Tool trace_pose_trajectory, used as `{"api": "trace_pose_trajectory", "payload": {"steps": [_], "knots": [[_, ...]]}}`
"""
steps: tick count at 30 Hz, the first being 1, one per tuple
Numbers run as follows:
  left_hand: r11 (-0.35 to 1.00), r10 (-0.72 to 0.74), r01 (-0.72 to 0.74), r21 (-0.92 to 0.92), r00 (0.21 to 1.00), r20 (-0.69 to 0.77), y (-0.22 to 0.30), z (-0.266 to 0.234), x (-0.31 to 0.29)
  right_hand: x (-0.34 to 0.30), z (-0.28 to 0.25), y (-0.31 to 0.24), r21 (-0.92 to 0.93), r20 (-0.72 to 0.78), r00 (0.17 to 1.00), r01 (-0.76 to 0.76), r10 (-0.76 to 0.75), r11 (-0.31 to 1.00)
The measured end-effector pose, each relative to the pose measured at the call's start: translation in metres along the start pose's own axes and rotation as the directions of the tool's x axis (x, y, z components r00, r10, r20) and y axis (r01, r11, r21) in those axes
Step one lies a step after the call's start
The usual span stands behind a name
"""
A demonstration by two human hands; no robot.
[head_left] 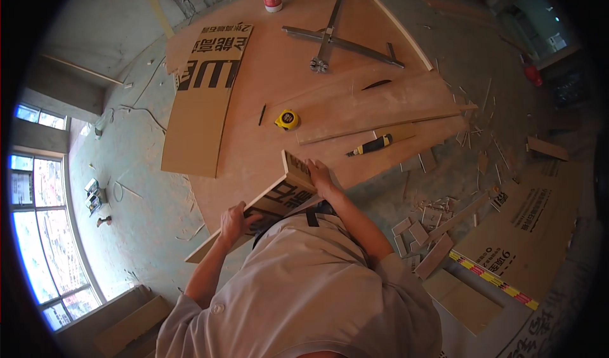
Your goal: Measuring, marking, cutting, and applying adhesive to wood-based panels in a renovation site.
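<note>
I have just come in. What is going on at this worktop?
A person holds a brown printed board, bent at an angle: the left hand grips its longer section, the right hand its shorter one. On the reddish-brown wooden worktop lie a yellow tape measure, a yellow-and-black utility knife and a grey metal cross-shaped tool. Neither hand touches these.

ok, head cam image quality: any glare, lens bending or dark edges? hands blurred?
Head view: windows at picture left are overexposed, mostly washed out; head view: their frames bow with the fisheye; head view: the corners fall to black; head view: left hand and right hand, on the angled panel, look reasonably sharp, no obvious motion blur.
</note>
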State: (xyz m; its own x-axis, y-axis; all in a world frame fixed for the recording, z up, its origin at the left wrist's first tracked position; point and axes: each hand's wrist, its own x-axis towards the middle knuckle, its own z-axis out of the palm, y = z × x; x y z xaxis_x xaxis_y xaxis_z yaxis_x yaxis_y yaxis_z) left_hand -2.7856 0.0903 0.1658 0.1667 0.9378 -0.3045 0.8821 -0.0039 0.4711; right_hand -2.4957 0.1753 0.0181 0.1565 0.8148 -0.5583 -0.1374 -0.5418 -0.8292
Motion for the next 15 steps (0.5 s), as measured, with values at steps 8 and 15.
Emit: {"api": "trace_pose_trajectory", "payload": {"steps": [8, 15], "knots": [[0.949, 0.293, -0.289, 0.13, 0.956, -0.015, 0.041, -0.023, 0.008, -0.011, -0.038, -0.017, -0.172, 0.065, 0.995, 0.09, -0.08, 0.981], [0.879, 0.388, -0.38, 0.287, 0.921, 0.033, 0.077, -0.031, 0.044, -0.009, -0.068, -0.055, -0.301, 0.03, 0.953, 0.297, -0.302, 0.906]]}}
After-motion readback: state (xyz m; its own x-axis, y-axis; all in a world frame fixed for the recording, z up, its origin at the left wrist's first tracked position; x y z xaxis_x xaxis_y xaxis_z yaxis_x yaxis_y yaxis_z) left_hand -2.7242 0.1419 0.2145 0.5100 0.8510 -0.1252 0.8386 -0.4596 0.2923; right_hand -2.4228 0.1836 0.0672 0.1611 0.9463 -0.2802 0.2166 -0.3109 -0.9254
